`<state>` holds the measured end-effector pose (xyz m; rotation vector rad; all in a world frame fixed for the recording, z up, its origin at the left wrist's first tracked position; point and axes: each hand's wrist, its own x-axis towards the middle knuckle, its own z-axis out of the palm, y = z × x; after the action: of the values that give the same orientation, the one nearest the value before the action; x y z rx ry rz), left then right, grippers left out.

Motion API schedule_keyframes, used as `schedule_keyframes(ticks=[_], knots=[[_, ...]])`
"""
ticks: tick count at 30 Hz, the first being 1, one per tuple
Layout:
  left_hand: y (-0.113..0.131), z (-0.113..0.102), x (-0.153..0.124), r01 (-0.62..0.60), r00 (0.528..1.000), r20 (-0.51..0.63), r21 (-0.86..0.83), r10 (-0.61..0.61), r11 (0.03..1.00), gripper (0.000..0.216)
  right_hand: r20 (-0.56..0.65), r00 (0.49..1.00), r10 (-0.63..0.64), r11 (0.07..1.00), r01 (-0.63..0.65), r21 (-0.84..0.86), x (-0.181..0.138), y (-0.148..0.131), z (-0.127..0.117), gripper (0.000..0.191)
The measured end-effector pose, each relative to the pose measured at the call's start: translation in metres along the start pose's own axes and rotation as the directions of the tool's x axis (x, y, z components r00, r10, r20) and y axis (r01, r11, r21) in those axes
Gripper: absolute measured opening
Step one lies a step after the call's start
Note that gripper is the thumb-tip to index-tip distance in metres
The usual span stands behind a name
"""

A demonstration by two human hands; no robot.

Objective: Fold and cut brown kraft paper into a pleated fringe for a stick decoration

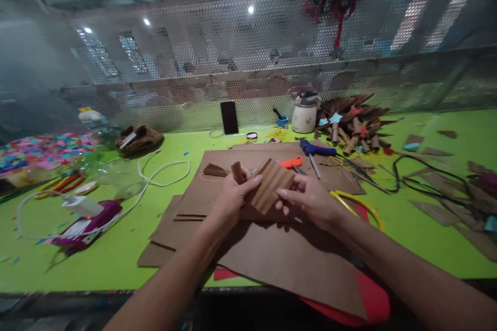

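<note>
Between my two hands is a small piece of pleated brown paper (271,186), its folds running as slanted stripes. My left hand (237,191) is closed, pinching the paper's left edge with the thumb on top; a narrow folded brown strip (236,172) also stands up from its fingers. At the right corner, my right hand (306,196) pinches the same paper between thumb and fingers. Below lie brown paper sheets (287,258). A folded brown paper bundle with a thin yellow string (215,169) rests left of my hands. Just beyond them is an orange-handled cutter (290,163).
A blue glue gun (318,149) lies behind my right hand, its black cord (396,170) trailing right. Yellow-handled scissors (368,209) are partly under my right arm. A pile of brown paper pieces (353,124) and a jar (305,113) stand behind. At left are a white cable (149,178) and purple power strip (87,225).
</note>
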<state>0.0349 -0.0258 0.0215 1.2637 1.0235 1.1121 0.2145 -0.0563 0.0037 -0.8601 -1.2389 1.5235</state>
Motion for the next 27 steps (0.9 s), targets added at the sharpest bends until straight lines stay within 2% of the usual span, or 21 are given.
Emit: schedule_keyframes(ticks=[6, 11, 16, 22, 27], knots=[[0.0, 0.003, 0.001, -0.043, 0.998, -0.048, 0.01, 0.044, 0.999, 0.033, -0.029, 1.0, 0.003, 0.997, -0.001, 0.08, 0.002, 0.005, 0.005, 0.029], [-0.004, 0.014, -0.003, -0.106, 0.993, -0.044, 0.012, 0.107, 0.994, 0.032, -0.027, 0.997, 0.076, 0.985, -0.071, 0.156, 0.002, 0.011, 0.014, 0.033], [-0.002, 0.014, -0.009, -0.125, 0.992, -0.027, -0.07, 0.123, 0.99, 0.031, -0.013, 0.991, 0.137, 0.987, -0.135, 0.082, 0.003, 0.015, 0.014, 0.034], [0.007, 0.0, -0.006, 0.012, 0.995, 0.103, -0.005, -0.012, 1.0, 0.028, -0.034, 0.991, 0.132, 0.99, -0.133, -0.055, 0.0, 0.012, 0.016, 0.035], [0.013, -0.001, -0.003, -0.016, 0.999, 0.032, 0.043, 0.015, 0.999, 0.027, 0.006, 0.99, 0.143, 0.984, -0.142, -0.104, -0.002, 0.014, 0.017, 0.034]])
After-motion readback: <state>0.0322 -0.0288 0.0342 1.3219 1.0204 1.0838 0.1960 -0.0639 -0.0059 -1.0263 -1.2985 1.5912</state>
